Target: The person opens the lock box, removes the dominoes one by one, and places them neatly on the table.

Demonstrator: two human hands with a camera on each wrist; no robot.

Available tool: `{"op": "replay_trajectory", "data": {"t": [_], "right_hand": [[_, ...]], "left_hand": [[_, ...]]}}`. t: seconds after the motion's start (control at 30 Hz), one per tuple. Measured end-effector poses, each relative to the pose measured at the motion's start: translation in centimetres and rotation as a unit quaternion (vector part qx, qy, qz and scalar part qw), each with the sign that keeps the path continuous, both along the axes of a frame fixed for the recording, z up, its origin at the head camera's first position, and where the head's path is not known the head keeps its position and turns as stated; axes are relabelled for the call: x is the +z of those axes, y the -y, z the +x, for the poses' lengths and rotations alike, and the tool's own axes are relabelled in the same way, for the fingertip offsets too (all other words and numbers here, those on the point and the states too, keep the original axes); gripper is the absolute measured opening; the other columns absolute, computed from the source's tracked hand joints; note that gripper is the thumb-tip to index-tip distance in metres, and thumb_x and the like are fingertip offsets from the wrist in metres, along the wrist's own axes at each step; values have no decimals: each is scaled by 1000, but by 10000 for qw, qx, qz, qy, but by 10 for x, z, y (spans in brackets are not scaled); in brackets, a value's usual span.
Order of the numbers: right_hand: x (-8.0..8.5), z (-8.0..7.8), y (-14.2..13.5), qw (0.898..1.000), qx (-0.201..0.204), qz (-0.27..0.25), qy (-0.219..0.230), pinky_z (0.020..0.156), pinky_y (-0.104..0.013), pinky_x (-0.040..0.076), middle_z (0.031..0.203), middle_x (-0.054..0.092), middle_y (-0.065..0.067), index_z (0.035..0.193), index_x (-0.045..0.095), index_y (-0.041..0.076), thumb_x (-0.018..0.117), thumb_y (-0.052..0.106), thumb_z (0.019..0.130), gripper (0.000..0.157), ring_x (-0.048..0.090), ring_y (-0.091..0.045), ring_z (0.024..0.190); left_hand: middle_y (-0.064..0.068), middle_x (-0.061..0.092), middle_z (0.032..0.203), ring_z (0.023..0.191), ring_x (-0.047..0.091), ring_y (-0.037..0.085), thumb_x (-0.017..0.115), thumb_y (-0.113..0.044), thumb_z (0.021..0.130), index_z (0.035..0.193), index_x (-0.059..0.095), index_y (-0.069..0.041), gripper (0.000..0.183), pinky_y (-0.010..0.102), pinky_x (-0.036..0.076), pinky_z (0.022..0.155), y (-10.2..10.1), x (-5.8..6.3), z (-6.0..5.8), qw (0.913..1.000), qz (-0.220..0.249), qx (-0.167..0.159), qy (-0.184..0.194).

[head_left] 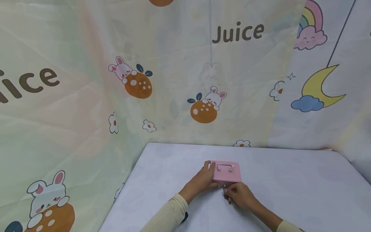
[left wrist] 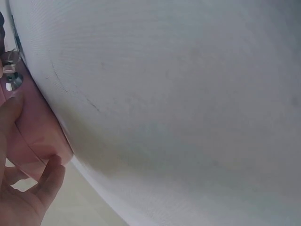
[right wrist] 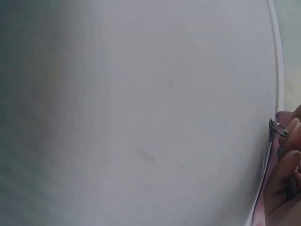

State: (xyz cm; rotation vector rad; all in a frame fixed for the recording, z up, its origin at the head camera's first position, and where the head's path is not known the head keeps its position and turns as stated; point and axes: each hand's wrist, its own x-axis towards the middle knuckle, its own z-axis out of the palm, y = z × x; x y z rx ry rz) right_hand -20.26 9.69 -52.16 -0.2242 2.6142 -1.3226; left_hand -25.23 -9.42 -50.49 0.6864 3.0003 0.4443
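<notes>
Pink cash box point(head_left: 227, 175) sitting on white table point(head_left: 290, 187), left hand at its left side, right hand at its front edge; wire handle point(head_left: 225, 165) lying on lid. Left hand point(head_left: 204, 177) gripping box, fingers wrapping from back to front. Right hand point(head_left: 240, 195) pinching what seems to be small key point(left wrist: 9, 69) at front lock point(left wrist: 14, 82), metal ring point(right wrist: 281, 128) showing by fingertips. Cream sleeves point(head_left: 168, 214) reaching in from bottom edge, forearms converging on box.
</notes>
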Motion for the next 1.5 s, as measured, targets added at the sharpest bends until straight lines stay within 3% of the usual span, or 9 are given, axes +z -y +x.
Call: {"op": "replay_trajectory", "data": {"t": [0.33, 0.7, 1.17, 1.5], "right_hand": [[3, 4, 0, 9969, -416, -323, 587, 44, -22, 38, 65, 65, -2, 87, 74, 3, 60, 10, 97, 19, 51, -11, 46], [1, 3, 2, 9846, -866, -773, 1304, 49, -24, 40, 71, 67, -3, 90, 72, 3, 56, 13, 99, 21, 53, -12, 51], [0, 1, 4, 9716, -1047, -1269, 1700, 50, -23, 43, 70, 66, -5, 92, 70, -1, 56, 12, 99, 20, 52, -11, 52], [1, 3, 3, 9676, -912, -1499, 1816, 48, -20, 41, 69, 66, -3, 92, 68, -1, 55, 11, 98, 19, 49, -8, 51]], "left_hand": [[20, 34, 156, 134, 53, 30, 79, -47, 83, 157, 25, -12, 98, 33, 49, 105, -1, 2, 2, 9999, -104, -31, -78], [22, 33, 156, 135, 53, 30, 78, -46, 84, 158, 25, -9, 98, 32, 49, 106, -2, 6, 2, 9999, -120, 1, -2], [24, 33, 155, 133, 53, 33, 80, -42, 84, 157, 25, -8, 97, 35, 49, 105, -2, 7, 1, 9999, 96, -66, 67], [25, 34, 154, 132, 54, 34, 80, -43, 83, 157, 26, -6, 98, 34, 49, 105, -1, 4, 1, 9999, 92, -134, -49]]}}
